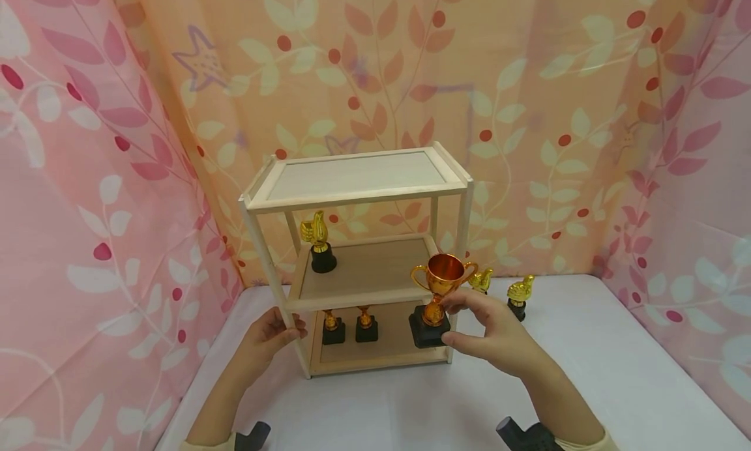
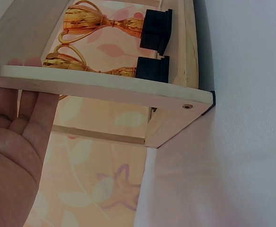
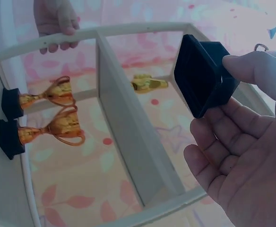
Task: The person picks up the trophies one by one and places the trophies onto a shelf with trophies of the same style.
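Step looks like loading a cup trophy (image 1: pixel 434 311) onto the rack (image 1: pixel 358 176). Right hand (image 1: pixel 493 337) pinches it low, roughly upright, fingers partly open around it, by the right front post. Left hand (image 1: pixel 266 340) grips the left front post. Next move probably calls for clearing the middle shelf (image 1: pixel 375 268)'s edge. No readable writing or brands; dark bases could hide some.

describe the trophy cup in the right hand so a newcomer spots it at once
Find the pale wooden rack on the white table. In front of its right side, a right hand holds the two-handled copper-gold trophy cup with its square black base. Two similar cups stand on the bottom shelf; only this one is held in a hand.
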Tool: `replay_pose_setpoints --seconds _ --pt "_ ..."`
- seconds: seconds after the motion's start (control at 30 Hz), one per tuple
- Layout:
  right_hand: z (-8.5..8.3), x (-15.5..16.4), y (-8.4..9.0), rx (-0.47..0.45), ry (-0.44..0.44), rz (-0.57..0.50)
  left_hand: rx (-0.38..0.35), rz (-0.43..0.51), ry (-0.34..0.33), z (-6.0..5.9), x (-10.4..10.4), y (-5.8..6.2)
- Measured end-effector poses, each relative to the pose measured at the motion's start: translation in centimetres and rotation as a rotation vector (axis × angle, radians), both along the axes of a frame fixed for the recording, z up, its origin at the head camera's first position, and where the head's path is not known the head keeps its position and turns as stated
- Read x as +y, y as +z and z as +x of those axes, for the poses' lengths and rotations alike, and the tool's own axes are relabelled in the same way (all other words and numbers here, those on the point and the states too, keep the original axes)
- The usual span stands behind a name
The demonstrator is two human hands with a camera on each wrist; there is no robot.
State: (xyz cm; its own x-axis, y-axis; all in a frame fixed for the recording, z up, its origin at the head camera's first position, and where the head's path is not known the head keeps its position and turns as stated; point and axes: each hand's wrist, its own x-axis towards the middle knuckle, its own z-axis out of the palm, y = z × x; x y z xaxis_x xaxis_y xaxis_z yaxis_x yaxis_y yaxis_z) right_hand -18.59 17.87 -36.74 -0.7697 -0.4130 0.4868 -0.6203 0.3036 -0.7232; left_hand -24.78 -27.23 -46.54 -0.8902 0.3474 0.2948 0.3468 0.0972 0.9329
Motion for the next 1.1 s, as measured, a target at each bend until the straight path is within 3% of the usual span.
replay_pose_setpoints --seconds 0.3,0.5,0.73,1.1 --pt "-0.3 -1.7 -1.2 -0.069 0.021 0.006 -0.010 0.003 0.006 0.0 0.0 0.0" --pt "-0.5 -2.6 -1.9 -0.168 0.038 -0.020 -0.021 0.008 0.009 0.0 0.0 0.1" --pt "-1.2 -3.6 -3.1 -0.118 0.071 0.023 -0.040 0.009 0.020 0.2 0.1 0.2" --pt "-2.3 -4.7 -5.2 -0.155 0.086 0.090 -0.017 -0.001 0.016 0.2 0.2 0.4"
